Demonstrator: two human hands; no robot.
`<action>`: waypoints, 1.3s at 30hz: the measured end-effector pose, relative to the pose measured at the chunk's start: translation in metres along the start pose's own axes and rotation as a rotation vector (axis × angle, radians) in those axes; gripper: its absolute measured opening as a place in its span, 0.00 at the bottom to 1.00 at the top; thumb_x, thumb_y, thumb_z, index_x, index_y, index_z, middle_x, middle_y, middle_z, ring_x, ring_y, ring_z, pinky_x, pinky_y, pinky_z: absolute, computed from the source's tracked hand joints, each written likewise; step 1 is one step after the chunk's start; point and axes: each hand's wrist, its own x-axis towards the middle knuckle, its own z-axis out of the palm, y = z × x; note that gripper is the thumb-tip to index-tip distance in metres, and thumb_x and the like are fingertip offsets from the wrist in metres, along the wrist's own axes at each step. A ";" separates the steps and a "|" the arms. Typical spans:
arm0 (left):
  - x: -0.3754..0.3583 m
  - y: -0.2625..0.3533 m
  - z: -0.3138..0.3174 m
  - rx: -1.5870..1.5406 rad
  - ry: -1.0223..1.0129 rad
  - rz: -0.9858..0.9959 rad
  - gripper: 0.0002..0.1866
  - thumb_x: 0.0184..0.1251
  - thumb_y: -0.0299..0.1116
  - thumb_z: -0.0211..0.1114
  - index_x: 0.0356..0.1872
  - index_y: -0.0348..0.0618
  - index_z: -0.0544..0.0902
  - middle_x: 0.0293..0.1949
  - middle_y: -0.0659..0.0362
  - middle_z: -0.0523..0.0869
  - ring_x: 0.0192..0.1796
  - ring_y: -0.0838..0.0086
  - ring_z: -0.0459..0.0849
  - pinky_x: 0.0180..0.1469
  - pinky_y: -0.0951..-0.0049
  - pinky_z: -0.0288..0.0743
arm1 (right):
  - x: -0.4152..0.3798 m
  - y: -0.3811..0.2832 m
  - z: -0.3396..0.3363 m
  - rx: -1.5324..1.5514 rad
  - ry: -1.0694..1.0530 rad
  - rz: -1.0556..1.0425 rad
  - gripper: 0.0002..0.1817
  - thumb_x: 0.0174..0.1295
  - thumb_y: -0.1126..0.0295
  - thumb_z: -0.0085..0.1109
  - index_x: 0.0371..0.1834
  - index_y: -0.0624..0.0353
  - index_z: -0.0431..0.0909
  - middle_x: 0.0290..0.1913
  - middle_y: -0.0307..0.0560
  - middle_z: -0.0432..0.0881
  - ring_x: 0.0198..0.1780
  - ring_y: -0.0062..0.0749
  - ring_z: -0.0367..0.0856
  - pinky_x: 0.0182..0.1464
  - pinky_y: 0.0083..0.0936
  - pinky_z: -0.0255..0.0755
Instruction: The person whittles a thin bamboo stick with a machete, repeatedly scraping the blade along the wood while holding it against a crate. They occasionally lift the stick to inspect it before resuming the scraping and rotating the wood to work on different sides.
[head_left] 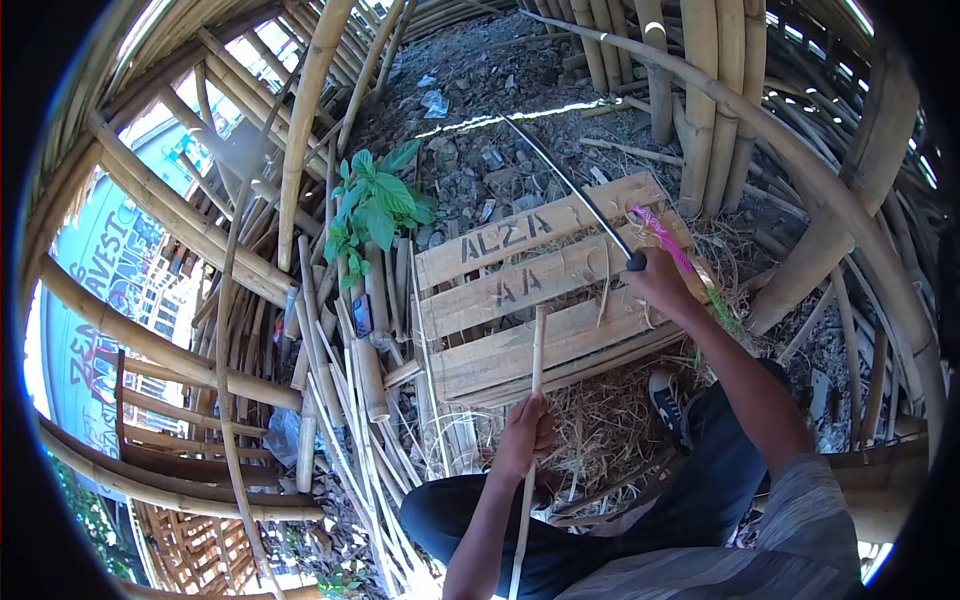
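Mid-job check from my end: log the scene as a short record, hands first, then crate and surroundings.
left hand: fingers closed round a pale stick
right hand: gripping a long knife by its black handle
knife pose: blade above the crate, pointing away from the person
stick pose: roughly upright in view, top end over the crate's near side
crate: slatted wood, "AA" on a middle slat
crate right end: pink string
left of crate: leafy plant, bamboo poles
blade-crate contact: cannot tell
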 end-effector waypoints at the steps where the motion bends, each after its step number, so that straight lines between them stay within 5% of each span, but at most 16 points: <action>1: 0.003 0.004 0.000 -0.002 0.036 -0.001 0.17 0.76 0.45 0.42 0.26 0.51 0.63 0.15 0.71 0.55 0.13 0.87 0.52 0.13 0.81 0.44 | -0.012 -0.009 0.001 0.149 0.006 -0.029 0.11 0.44 0.68 0.62 0.18 0.65 0.74 0.15 0.48 0.75 0.18 0.29 0.73 0.23 0.31 0.64; 5: 0.009 0.001 0.009 0.087 0.111 0.080 0.17 0.76 0.44 0.43 0.26 0.50 0.63 0.14 0.71 0.57 0.13 0.87 0.54 0.13 0.81 0.45 | -0.058 -0.043 0.009 0.082 -0.190 -0.136 0.10 0.45 0.67 0.61 0.20 0.63 0.75 0.16 0.50 0.76 0.20 0.35 0.77 0.26 0.34 0.68; 7: 0.008 0.003 0.014 0.158 0.109 0.124 0.17 0.76 0.43 0.42 0.26 0.49 0.64 0.14 0.71 0.59 0.13 0.87 0.55 0.13 0.81 0.46 | -0.068 -0.046 0.019 -0.206 -0.273 -0.361 0.09 0.44 0.66 0.61 0.22 0.61 0.77 0.19 0.52 0.78 0.24 0.43 0.80 0.31 0.38 0.73; 10: 0.011 -0.003 0.012 0.247 0.194 0.138 0.16 0.76 0.43 0.43 0.26 0.49 0.64 0.14 0.71 0.58 0.13 0.87 0.55 0.13 0.81 0.46 | -0.072 -0.051 0.034 -0.433 -0.384 -0.369 0.09 0.44 0.65 0.60 0.24 0.59 0.79 0.22 0.54 0.80 0.29 0.49 0.82 0.36 0.40 0.77; 14: 0.008 0.005 0.009 0.252 0.190 0.069 0.15 0.76 0.43 0.43 0.26 0.51 0.63 0.14 0.71 0.55 0.13 0.87 0.52 0.14 0.81 0.44 | -0.051 -0.036 0.045 -0.482 -0.368 -0.220 0.10 0.44 0.65 0.59 0.28 0.57 0.80 0.26 0.54 0.82 0.32 0.48 0.83 0.38 0.40 0.77; 16: 0.008 0.009 0.007 0.058 0.108 -0.026 0.15 0.75 0.43 0.44 0.27 0.51 0.64 0.14 0.71 0.56 0.13 0.87 0.53 0.14 0.81 0.44 | -0.055 -0.040 0.042 -0.495 -0.370 -0.215 0.11 0.44 0.64 0.59 0.29 0.57 0.80 0.27 0.54 0.82 0.32 0.48 0.83 0.38 0.40 0.77; 20: 0.011 -0.005 0.005 0.219 0.167 0.067 0.15 0.75 0.44 0.44 0.27 0.52 0.64 0.14 0.72 0.56 0.13 0.87 0.52 0.14 0.81 0.43 | -0.072 -0.049 0.043 -0.456 -0.441 -0.213 0.11 0.43 0.64 0.60 0.29 0.57 0.80 0.27 0.54 0.82 0.33 0.47 0.83 0.37 0.40 0.77; 26: 0.007 0.006 0.014 0.137 0.155 -0.044 0.17 0.76 0.43 0.42 0.25 0.49 0.63 0.14 0.71 0.58 0.12 0.86 0.54 0.12 0.80 0.47 | -0.050 -0.037 0.051 -0.459 -0.360 -0.216 0.11 0.45 0.63 0.60 0.28 0.58 0.80 0.25 0.52 0.82 0.32 0.46 0.84 0.38 0.40 0.77; 31: 0.003 -0.004 0.013 0.154 0.166 0.032 0.17 0.76 0.43 0.42 0.25 0.49 0.63 0.14 0.71 0.57 0.12 0.87 0.54 0.12 0.80 0.47 | -0.054 -0.040 0.052 -0.470 -0.393 -0.397 0.11 0.45 0.62 0.61 0.28 0.57 0.79 0.26 0.52 0.82 0.31 0.44 0.84 0.39 0.39 0.78; 35: -0.012 -0.011 0.022 0.173 0.083 -0.024 0.18 0.76 0.45 0.43 0.25 0.50 0.62 0.14 0.71 0.56 0.12 0.87 0.52 0.13 0.81 0.46 | 0.004 -0.004 0.026 -0.293 -0.095 0.113 0.10 0.49 0.66 0.59 0.21 0.64 0.78 0.21 0.54 0.80 0.25 0.43 0.82 0.33 0.37 0.76; 39: -0.002 -0.005 0.010 -0.034 -0.062 -0.098 0.18 0.75 0.48 0.42 0.25 0.53 0.62 0.14 0.72 0.54 0.12 0.87 0.50 0.12 0.82 0.42 | 0.012 0.014 0.000 0.020 -0.009 0.075 0.12 0.46 0.67 0.61 0.18 0.67 0.76 0.16 0.53 0.78 0.20 0.42 0.79 0.27 0.36 0.69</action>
